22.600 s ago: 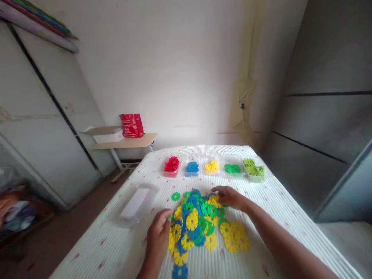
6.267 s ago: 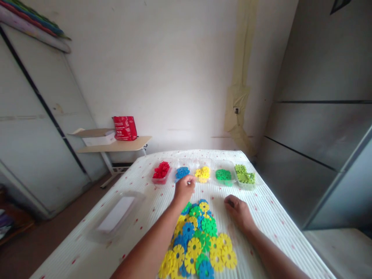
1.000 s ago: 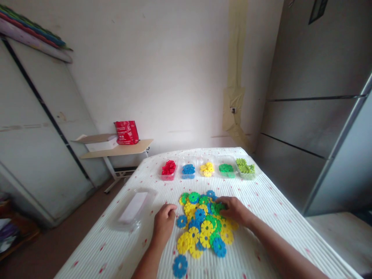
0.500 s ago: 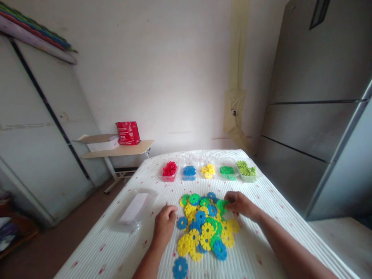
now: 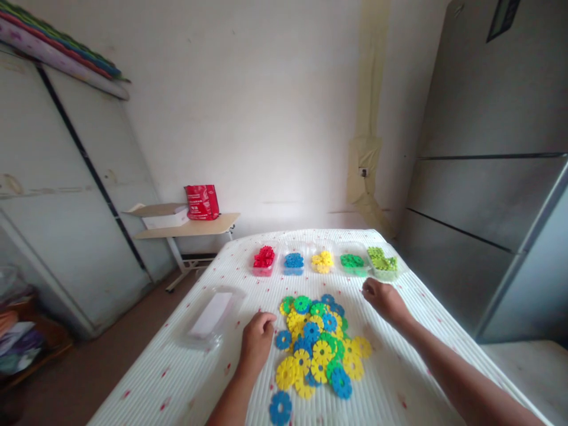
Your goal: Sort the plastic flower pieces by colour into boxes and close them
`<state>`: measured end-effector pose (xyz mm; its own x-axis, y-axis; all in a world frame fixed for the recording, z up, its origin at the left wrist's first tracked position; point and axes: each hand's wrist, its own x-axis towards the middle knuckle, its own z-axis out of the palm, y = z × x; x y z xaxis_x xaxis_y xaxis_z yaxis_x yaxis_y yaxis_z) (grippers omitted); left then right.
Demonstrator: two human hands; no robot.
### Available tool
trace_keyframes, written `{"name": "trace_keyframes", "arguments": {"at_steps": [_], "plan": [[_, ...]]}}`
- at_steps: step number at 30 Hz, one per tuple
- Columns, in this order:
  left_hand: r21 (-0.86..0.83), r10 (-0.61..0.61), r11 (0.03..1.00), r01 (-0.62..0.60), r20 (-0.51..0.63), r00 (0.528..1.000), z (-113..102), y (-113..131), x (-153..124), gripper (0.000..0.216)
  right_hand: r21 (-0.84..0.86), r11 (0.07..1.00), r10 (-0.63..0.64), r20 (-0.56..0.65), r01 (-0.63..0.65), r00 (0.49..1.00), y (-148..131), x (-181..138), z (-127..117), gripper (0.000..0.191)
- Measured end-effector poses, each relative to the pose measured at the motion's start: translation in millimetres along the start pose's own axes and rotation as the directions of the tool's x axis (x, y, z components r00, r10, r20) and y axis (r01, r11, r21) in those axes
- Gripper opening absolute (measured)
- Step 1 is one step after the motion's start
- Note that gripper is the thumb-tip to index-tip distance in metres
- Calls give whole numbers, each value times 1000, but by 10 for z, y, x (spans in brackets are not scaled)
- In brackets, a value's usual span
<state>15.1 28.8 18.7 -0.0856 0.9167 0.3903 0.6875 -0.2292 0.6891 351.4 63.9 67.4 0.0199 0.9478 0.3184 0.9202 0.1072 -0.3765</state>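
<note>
A loose heap of snowflake discs (image 5: 322,352), flower-shaped notched plastic pieces in yellow, blue and green, lies at the middle of the table. My left hand (image 5: 258,337) rests beside the heap's left edge, its fingers curled in, and nothing shows in it. Beyond the heap to the right, my right hand (image 5: 385,297) is raised with fingers closed. The green disc it pinched is now covered by the fingers. Just past this hand stand a clear tub of green discs (image 5: 352,261) and a tub of light-green discs (image 5: 380,259).
Further left in the row are tubs of red discs (image 5: 264,257), blue discs (image 5: 293,261) and yellow discs (image 5: 322,261). A clear plastic box (image 5: 195,338) with a white slab inside lies at the left. A refrigerator (image 5: 479,195) stands beyond the table's right side.
My right hand has left the heap's right edge and moved away from me, towards the green tubs. The green disc at its fingertips is gone from the heap. My left hand stays put.
</note>
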Motion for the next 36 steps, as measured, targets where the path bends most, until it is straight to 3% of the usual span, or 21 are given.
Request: {"name": "trace_keyframes", "arguments": {"at_steps": [4, 15, 24, 30, 36], "plan": [[6, -5, 1000, 5, -15, 1000, 11, 1, 0, 21, 32, 999, -23, 67, 20, 997, 56, -245, 161, 15], [5, -31, 1000, 31, 67, 997, 26, 70, -32, 22, -69, 997, -43, 34, 45, 999, 60, -268, 260, 19], [241, -188, 959, 147, 156, 970, 127, 397, 48, 27, -102, 993, -56, 15, 57, 998, 91, -264, 321, 18], [167, -200, 968, 185, 78, 977, 179, 388, -7, 14, -100, 994, -44, 23, 46, 999, 80, -274, 307, 18], [55, -238, 971, 234, 104, 966, 177, 337, -31, 12, -80, 996, -45, 26, 47, 999, 83, -275, 301, 17]]}}
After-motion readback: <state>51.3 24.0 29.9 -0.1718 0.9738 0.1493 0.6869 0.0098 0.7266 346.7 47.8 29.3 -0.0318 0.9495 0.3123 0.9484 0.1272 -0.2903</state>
